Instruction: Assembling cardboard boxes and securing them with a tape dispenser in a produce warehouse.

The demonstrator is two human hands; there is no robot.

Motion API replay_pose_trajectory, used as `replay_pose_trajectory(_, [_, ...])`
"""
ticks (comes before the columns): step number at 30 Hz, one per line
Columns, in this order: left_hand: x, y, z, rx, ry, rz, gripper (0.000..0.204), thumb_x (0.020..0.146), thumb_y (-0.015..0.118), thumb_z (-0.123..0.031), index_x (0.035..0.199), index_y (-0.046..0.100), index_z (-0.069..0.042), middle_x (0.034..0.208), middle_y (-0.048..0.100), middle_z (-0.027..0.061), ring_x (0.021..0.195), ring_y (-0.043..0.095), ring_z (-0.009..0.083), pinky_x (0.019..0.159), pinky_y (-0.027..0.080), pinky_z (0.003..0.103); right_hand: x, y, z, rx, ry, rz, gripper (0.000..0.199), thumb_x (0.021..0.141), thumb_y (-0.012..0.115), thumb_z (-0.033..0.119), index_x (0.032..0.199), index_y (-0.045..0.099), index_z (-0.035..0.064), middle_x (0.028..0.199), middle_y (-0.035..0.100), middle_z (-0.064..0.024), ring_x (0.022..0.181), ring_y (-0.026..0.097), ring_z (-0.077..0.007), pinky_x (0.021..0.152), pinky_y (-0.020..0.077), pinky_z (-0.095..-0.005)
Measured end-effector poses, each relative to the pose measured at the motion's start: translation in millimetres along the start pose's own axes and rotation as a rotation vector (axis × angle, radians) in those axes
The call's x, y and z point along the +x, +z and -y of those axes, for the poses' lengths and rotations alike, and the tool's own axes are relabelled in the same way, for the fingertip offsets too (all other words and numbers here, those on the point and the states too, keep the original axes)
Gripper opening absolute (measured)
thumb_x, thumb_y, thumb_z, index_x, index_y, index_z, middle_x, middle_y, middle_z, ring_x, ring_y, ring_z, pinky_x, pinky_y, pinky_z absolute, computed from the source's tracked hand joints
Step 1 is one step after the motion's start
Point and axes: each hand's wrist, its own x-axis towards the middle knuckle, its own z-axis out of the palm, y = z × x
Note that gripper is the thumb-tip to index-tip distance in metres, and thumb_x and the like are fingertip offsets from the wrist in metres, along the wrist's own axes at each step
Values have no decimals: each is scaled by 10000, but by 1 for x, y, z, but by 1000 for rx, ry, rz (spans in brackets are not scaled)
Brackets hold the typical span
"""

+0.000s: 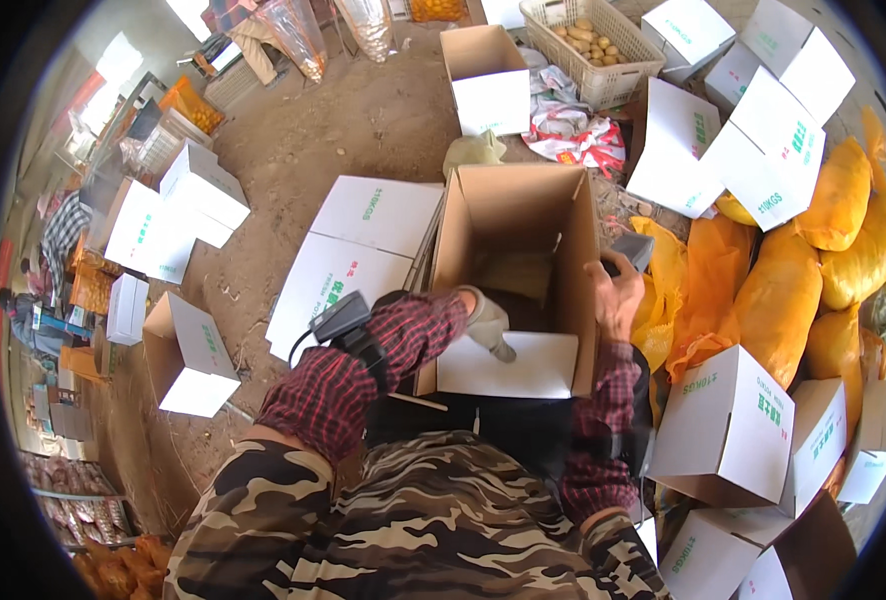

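In front of me stands a cardboard box (583,230), brown inside, with its top open toward me. My left hand (485,325), in a pale glove, is at the box's near white flap (508,367). One gloved digit lies on the flap's white face, and the other fingers are mostly hidden behind its edge. Bare and bent, my right hand (618,295) grips the right wall of the box, with the thumb side at the rim.
Flat white cartons (348,250) lie left of the box. Filled orange sacks (778,300) and white cartons (728,425) crowd the right. A crate of potatoes (595,75) stands at the far side, near plastic bags (573,130). People work at the far left.
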Motion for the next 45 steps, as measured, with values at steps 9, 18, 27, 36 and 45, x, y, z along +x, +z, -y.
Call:
replay_pose_trajectory(9, [89, -9, -28, 83, -76, -393, 620, 909, 735, -378, 1417, 664, -29, 1393, 681, 216, 1273, 652, 408, 1077, 507, 509, -14, 16, -8, 34, 56, -121, 394, 720, 792, 278, 1042, 817, 53, 1043, 757, -284, 1009, 706, -440, 959, 547, -456])
replay_pose_trajectory(18, [54, -123, 27, -31, -382, -1666, 558, 945, 640, -459, 1286, 676, -19, 1271, 682, 204, 1273, 577, 400, 1094, 415, 555, -14, 25, -7, 101, 90, -69, 360, 728, 808, 209, 1023, 796, 2, 961, 766, -211, 915, 719, -324, 902, 554, -385])
replay_pose_trajectory(27, [38, -58, 10, -568, -135, -1181, 506, 966, 660, -484, 1202, 731, -42, 1114, 714, 204, 1037, 665, 430, 929, 529, 490, -11, 27, -11, 52, 52, -43, 369, 741, 786, 211, 1042, 795, -3, 1012, 763, -241, 978, 723, -349, 925, 555, -396])
replay_pose_trajectory(36, [9, 27, -18, -24, -170, -639, 457, 943, 698, -481, 1156, 754, -81, 1032, 783, 154, 1026, 726, 372, 1018, 444, 517, -44, 56, 35, -330, -274, -117, 401, 738, 789, 270, 1073, 786, 49, 930, 695, -309, 894, 680, -472, 868, 563, -503])
replay_pose_trajectory(45, [-137, 47, 66, -179, 40, -1705, 468, 966, 731, -228, 1333, 654, 52, 1432, 636, 231, 1332, 608, 382, 1157, 447, 480, -89, 87, -17, -349, -372, -141, 342, 817, 711, 159, 1155, 764, 155, 1017, 629, -244, 768, 700, -430, 663, 591, -483])
